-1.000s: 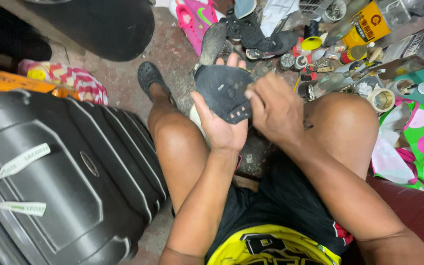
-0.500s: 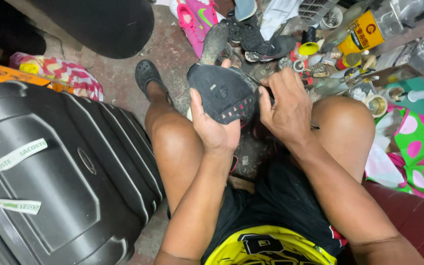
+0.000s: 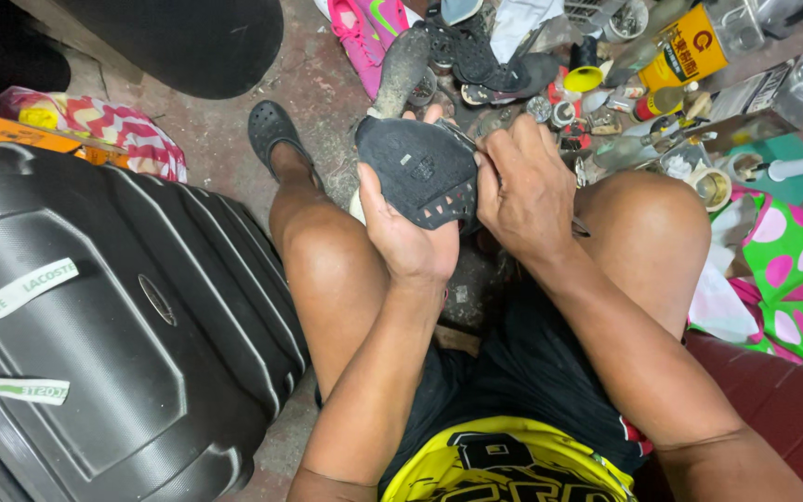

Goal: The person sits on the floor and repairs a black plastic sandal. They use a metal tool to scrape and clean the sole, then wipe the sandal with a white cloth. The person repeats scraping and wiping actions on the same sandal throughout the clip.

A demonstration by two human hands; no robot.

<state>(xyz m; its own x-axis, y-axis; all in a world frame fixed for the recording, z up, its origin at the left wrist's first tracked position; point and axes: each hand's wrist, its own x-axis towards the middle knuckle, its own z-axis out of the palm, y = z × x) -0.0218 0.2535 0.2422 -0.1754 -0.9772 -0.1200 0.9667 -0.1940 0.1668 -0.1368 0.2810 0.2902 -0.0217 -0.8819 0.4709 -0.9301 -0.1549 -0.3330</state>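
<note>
A dark shoe (image 3: 420, 172) is held sole-up above the knees, cradled in the left hand (image 3: 406, 232): the palm lies under the heel end and the thumb is pressed along the sole's near edge, so that the worn tread is turned toward the face and kept steady. The right hand (image 3: 524, 186) is clenched against the shoe's right edge, its fingers curled over the seam where sole meets upper; whether a small tool is pinched there cannot be told, as the fingers hide it. The shoe is kept raised rather than rested on the floor (image 3: 318, 88), seemingly so that the edge can be worked from the side.

Glue tins and a yellow can (image 3: 685, 51) are spread just beyond the knees, within reach, with a pink shoe (image 3: 364, 33) and other dark footwear among them. A black suitcase (image 3: 113, 316) is stood at the left, beside the thigh.

Compared with the picture of a second ago, the shoe is seen tilted further toward the left, more of its tread shown, and the right hand has been shifted from the front of the sole to its right edge.
</note>
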